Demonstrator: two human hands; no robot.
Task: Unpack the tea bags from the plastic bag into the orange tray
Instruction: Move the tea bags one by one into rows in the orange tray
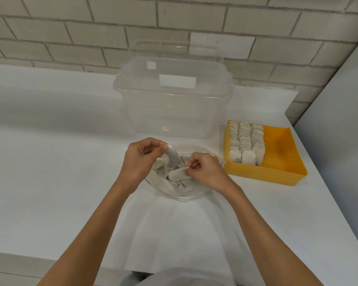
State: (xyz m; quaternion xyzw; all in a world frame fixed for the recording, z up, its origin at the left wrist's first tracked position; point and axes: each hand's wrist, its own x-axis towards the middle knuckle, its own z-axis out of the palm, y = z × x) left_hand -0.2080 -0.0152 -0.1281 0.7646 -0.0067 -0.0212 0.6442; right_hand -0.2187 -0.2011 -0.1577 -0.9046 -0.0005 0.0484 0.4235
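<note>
Above the clear plastic bag (186, 195), the left hand (141, 159) pinches a pale tea bag (173, 161) upright. The right hand (205, 170) pinches a second tea bag (177, 174). Rows of tea bags (245, 141) fill the orange tray's (277, 162) left side.

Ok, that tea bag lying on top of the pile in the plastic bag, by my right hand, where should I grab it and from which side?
Pinch the tea bag at its raised right end, coming from above through the open mouth of the plastic bag. It is flat and lies slanted on the pile, so thumb and forefinger can close on its two faces, as the right hand does.
</note>
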